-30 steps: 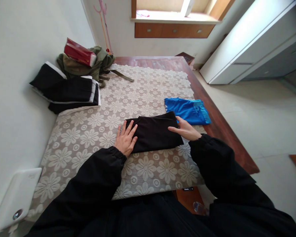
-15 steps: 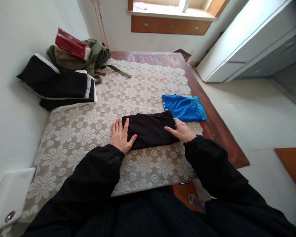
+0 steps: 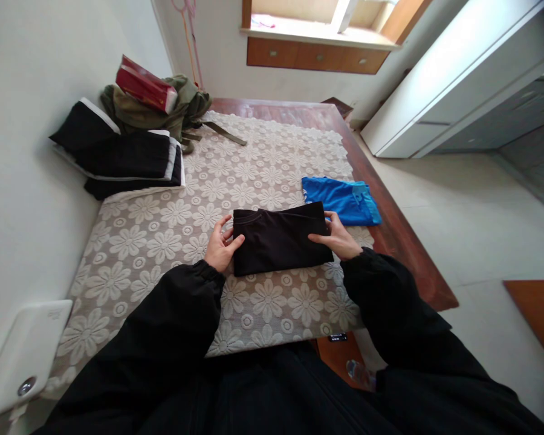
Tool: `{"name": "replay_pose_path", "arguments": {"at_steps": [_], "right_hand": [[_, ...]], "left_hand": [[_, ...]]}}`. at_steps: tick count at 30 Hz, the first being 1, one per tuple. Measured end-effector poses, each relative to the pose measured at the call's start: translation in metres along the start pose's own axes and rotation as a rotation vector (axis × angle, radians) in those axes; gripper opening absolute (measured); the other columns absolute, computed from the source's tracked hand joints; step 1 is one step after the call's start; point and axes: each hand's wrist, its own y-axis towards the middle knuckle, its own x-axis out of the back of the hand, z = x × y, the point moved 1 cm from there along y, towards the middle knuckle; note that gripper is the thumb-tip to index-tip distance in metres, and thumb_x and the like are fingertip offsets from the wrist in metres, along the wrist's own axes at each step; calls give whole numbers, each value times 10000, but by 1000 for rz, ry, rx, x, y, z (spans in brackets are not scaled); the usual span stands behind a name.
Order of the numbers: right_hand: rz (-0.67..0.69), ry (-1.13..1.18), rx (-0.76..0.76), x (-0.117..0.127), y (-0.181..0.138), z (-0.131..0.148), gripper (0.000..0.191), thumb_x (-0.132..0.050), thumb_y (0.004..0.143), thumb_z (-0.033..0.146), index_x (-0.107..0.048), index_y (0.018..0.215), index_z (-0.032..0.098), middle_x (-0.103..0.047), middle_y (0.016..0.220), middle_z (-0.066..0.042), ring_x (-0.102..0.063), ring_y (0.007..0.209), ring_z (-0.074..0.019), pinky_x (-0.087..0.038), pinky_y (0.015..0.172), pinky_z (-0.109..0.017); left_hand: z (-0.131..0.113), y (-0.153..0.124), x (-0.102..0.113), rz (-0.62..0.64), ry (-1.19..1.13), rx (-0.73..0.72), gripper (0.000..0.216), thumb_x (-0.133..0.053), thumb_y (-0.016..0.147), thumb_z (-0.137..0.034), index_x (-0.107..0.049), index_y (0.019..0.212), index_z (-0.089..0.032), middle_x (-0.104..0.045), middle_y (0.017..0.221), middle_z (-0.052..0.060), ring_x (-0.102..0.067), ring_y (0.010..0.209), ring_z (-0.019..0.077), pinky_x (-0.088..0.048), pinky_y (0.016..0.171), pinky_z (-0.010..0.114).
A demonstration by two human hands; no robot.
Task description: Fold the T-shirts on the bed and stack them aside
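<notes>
Item, one folded black garment (image 3: 281,241), on the patterned cloth (image 3: 131,241) of the bench (image 3: 421,266), near the wearer's side; flat, roughly oblong, its long axis running left to right between the hands, more or less along the near edge. Item, two hands, apart, one at each short end, so neither is plainly the nearer. Right hand (image 3: 340,240): thumb on the upper face, fingers behind the right end, the fabric pinched between. Left hand (image 3: 220,246): thumb laid over the left margin, fingers slightly spread and bent beside it; whether they close beneath the cloth I cannot tell from where I stand. Item, one folded blue garment (image 3: 340,200), just beyond the black piece's right end, near the bench's right edge, right hand the nearer; contact between the two garments not discernible. Item, a pile of black and white clothes (image 3: 127,156), well apart, far left against the wall, beside a green backpack (image 3: 188,96).
</notes>
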Motion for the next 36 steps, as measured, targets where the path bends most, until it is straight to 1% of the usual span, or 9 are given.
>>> {"name": "replay_pose_path", "arguments": {"at_steps": [4, 12, 15, 20, 22, 24, 27, 30, 36], "right_hand": [[-28, 197, -79, -4, -2, 5, 916, -997, 497, 323, -448, 1230, 331, -726, 983, 45, -722, 936, -246, -629, 883, -432], [224, 422, -212, -10, -14, 11, 648, -978, 532, 271, -691, 1111, 235, -811, 1097, -75, -745, 1101, -359, -583, 1055, -556], [235, 403, -236, -17, -15, 5, 707, -984, 523, 315, -703, 1165, 218, -809, 1136, -101, -735, 1142, -382, -567, 1087, -567], [73, 251, 66, -25, -18, -1, 1076, -911, 716, 448, -327, 1618, 404, -615, 1536, -16, -586, 1411, -301, -438, 1243, -522], [42, 98, 198, -26, -19, -1, 1119, -832, 815, 510, -130, 1683, 431, -469, 1664, 7, -445, 1533, -277, -322, 1308, -522], [-8, -103, 317, -25, -20, 5, 1055, -760, 882, 542, -111, 1702, 401, -348, 1733, 21, -271, 1619, -265, -183, 1351, -505], [-23, -331, 446, -19, -24, 29, 847, -658, 961, 541, -261, 1689, 365, -323, 1742, 43, -197, 1639, -264, -130, 1359, -485], [56, -435, 524, -9, -28, 74, 766, -640, 986, 505, -325, 1670, 366, -386, 1710, 59, -306, 1603, -273, -218, 1346, -486], [37, -432, 637, 38, -15, 172, 832, -805, 887, 475, -430, 1619, 350, -459, 1670, 62, -412, 1549, -306, -275, 1332, -512]], "left_hand": [[-9, -7, -5, -32, -2, -82, 915, -904, 736, -340, -412, 1503, -262, -762, 1271, 110, -795, 952, 246, -647, 872, 381], [-17, -6, 1, -70, -145, -315, 715, -952, 694, -367, -584, 1300, -269, -799, 1132, 54, -768, 957, 206, -594, 867, 309], [-16, -5, 5, -87, -148, -336, 659, -935, 712, -357, -591, 1268, -272, -797, 1097, 38, -758, 941, 191, -578, 852, 292], [-11, -3, 7, -175, -21, -245, 717, -838, 773, -269, -472, 1388, -305, -751, 1186, 38, -749, 868, 178, -581, 764, 283], [-9, -1, 8, -209, 89, -252, 636, -797, 785, -228, -509, 1348, -292, -731, 1220, 50, -743, 990, 205, -579, 775, 276], [-8, 1, 10, -216, 191, -280, 461, -778, 787, -214, -616, 1216, -265, -721, 1222, 54, -713, 1102, 229, -578, 795, 269], [-6, 3, 12, -178, 251, -227, 227, -776, 805, -269, -725, 1022, -230, -734, 1133, 46, -716, 1009, 220, -578, 738, 258], [-3, 5, 11, -133, 161, -148, 304, -816, 794, -344, -758, 1060, -208, -747, 1110, 50, -714, 935, 198, -592, 750, 263], [2, 5, 5, -5, -137, -34, 555, -925, 706, -387, -710, 1201, -258, -502, 1597, 85, -732, 1122, 257, -657, 859, 363]]}}
